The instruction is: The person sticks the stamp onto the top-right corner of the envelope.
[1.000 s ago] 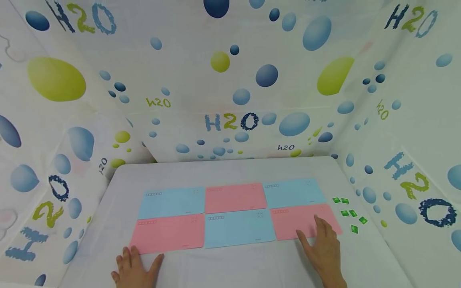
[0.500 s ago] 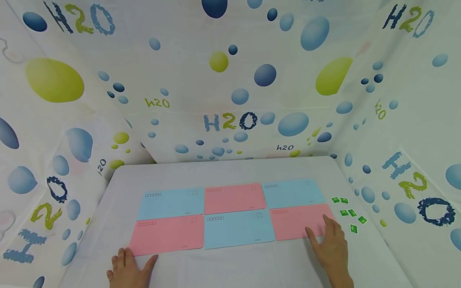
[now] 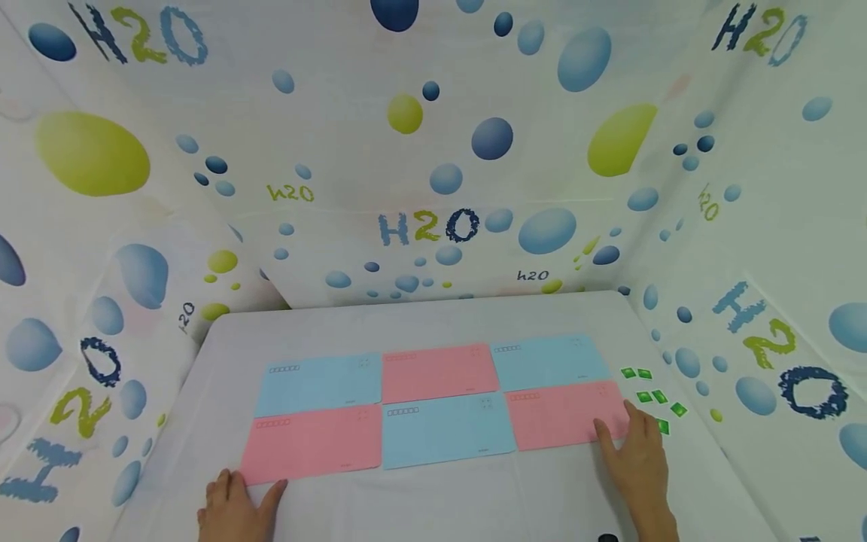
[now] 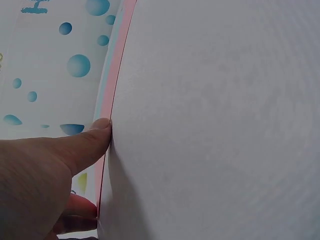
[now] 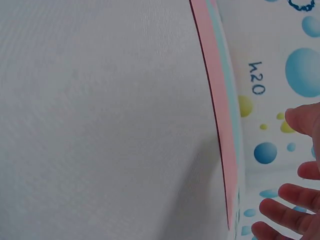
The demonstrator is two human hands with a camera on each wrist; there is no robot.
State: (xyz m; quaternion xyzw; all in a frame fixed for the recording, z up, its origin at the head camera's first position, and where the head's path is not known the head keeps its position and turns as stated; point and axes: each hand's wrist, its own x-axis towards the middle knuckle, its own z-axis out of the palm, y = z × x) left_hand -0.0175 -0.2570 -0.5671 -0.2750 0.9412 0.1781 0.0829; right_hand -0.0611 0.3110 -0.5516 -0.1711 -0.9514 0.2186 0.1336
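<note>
The right hand (image 3: 637, 463) has just slid across toward the right of the frame, off the middle of the pink paper envelope at lower right (image 3: 558, 418) and over to its right edge. Its fingers are loosely spread with nothing in them, and in the right wrist view they look raised off the table. That puts it, I'd judge, within easy reach of the small green diamond-shaped pieces (image 3: 659, 397), a loose cluster just beside the envelope.

The left hand (image 3: 237, 512) is edging slightly left — its fingers extended, gripping nothing, its thumb touching the near edge of the pink paper envelope at lower left (image 3: 311, 444). It seems to be steadying that corner.

The envelopes lie flat in two rows, centre of the frame: the upper-left blue envelope (image 3: 321, 385), the upper-middle pink envelope (image 3: 439, 374), the upper-right blue envelope (image 3: 550, 363), with the lower-middle blue envelope (image 3: 447, 433) between the two pink ones. All keep their checkered order on the white-covered table (image 3: 447, 504).

The right fingers partly hide the nearest green piece — the only obstruction I notice. A dark round object (image 3: 608, 537), too cropped to identify, now peeks in at the bottom edge. Bubble-printed white sheeting (image 3: 339, 98) encloses everything.
</note>
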